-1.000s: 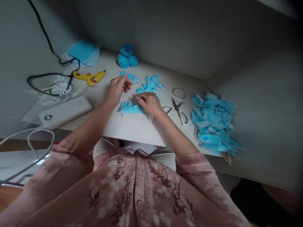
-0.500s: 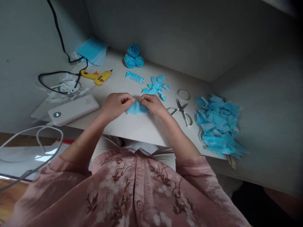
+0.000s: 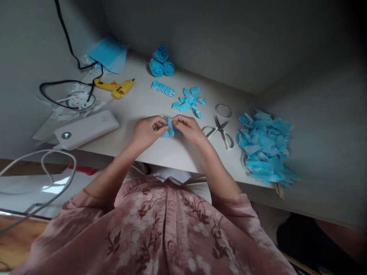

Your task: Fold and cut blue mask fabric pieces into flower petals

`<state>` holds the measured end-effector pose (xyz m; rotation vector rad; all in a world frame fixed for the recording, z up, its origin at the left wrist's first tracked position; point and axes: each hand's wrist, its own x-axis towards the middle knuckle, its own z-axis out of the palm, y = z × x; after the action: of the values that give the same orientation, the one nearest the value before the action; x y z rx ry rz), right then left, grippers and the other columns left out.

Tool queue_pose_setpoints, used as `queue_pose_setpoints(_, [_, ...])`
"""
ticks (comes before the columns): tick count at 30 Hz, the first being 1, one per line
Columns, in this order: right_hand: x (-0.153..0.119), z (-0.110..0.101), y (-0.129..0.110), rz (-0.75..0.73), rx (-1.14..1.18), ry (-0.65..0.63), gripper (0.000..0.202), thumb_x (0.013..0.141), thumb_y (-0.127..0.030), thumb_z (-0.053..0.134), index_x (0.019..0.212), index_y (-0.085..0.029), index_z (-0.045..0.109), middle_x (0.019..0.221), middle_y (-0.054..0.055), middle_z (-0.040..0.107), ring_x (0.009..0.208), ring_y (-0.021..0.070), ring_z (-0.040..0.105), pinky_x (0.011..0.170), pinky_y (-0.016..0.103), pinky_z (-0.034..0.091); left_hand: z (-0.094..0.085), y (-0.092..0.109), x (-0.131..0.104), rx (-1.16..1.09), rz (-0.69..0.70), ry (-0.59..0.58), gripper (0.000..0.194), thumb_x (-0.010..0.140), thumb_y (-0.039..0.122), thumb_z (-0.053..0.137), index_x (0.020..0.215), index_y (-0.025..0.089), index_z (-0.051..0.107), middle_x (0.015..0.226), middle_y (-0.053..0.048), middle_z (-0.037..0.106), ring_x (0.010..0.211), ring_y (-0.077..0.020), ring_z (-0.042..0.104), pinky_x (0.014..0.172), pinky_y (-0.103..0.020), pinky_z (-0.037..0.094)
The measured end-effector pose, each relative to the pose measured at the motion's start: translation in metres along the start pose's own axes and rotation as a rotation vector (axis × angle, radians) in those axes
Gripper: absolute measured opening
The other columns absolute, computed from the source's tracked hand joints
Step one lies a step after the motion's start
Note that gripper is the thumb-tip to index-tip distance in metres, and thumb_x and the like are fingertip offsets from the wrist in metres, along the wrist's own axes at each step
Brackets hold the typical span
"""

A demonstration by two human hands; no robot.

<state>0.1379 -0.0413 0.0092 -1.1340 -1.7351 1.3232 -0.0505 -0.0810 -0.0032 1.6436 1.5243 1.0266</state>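
Head view: blue piece [image 3: 170, 132], one, between left hand [image 3: 146, 130] and right hand [image 3: 189, 127] over the surface [image 3: 163, 152], each grip pinching it. Step: folding, apparently; next move likely calls for a firm crease.

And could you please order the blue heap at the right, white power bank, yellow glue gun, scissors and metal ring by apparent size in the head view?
1. Blue heap
2. White power bank
3. Yellow glue gun and scissors: too alike to rank
4. Metal ring
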Motion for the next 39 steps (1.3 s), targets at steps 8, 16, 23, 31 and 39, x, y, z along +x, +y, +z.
queue_pose_setpoints(8, [-0.007, 0.003, 0.001, -0.056, -0.018, 0.028, 0.035, 0.083, -0.055, 0.071, 0.081, -0.02, 0.065, 0.079, 0.0, 0.06, 0.076, 0.0149, 0.05, 0.076, 0.031, 0.04, 0.008, -0.005, 0.0, 0.04, 0.049, 0.053, 0.017, 0.084, 0.032, 0.063, 0.088, 0.021, 0.074, 0.074, 0.0, 0.07, 0.067, -0.0145, 0.058, 0.064, -0.029, 0.039])
queue_pose_setpoints(16, [-0.011, 0.002, 0.006, -0.1, -0.158, 0.047, 0.027, 0.089, -0.048, 0.064, 0.085, -0.021, 0.063, 0.078, -0.001, 0.06, 0.077, 0.0154, 0.052, 0.076, 0.031, 0.04, 0.009, -0.003, -0.001, 0.037, 0.027, 0.011, 0.018, 0.084, 0.036, 0.064, 0.085, 0.022, 0.074, 0.071, 0.0, 0.07, 0.066, -0.0145, 0.057, 0.063, -0.029, 0.037])
queue_pose_setpoints(23, [-0.015, -0.002, 0.001, -0.11, -0.239, 0.07, 0.02, 0.092, -0.041, 0.059, 0.087, -0.022, 0.061, 0.078, -0.001, 0.06, 0.075, 0.0154, 0.05, 0.075, 0.031, 0.038, 0.002, -0.001, 0.0, -0.035, 0.035, 0.019, 0.017, 0.083, 0.034, 0.062, 0.085, 0.022, 0.074, 0.073, 0.0, 0.072, 0.068, -0.0149, 0.06, 0.064, -0.027, 0.042])
queue_pose_setpoints(31, [-0.015, -0.006, 0.005, -0.103, -0.129, 0.069, 0.027, 0.09, -0.047, 0.06, 0.085, -0.021, 0.062, 0.075, -0.002, 0.054, 0.072, 0.0143, 0.046, 0.075, 0.031, 0.038, -0.003, 0.0, 0.002, -0.05, 0.071, 0.105, 0.02, 0.088, 0.036, 0.067, 0.096, 0.021, 0.077, 0.076, 0.0, 0.069, 0.07, -0.0149, 0.06, 0.068, -0.028, 0.046])
queue_pose_setpoints(39, [-0.015, -0.007, 0.004, -0.089, -0.055, 0.067, 0.032, 0.088, -0.053, 0.064, 0.084, -0.021, 0.063, 0.074, -0.002, 0.054, 0.072, 0.0137, 0.045, 0.074, 0.03, 0.04, 0.002, -0.001, 0.011, 0.022, 0.155, 0.042, 0.015, 0.084, 0.03, 0.071, 0.096, 0.022, 0.073, 0.114, -0.007, 0.075, 0.106, -0.0214, 0.068, 0.097, -0.033, 0.052])
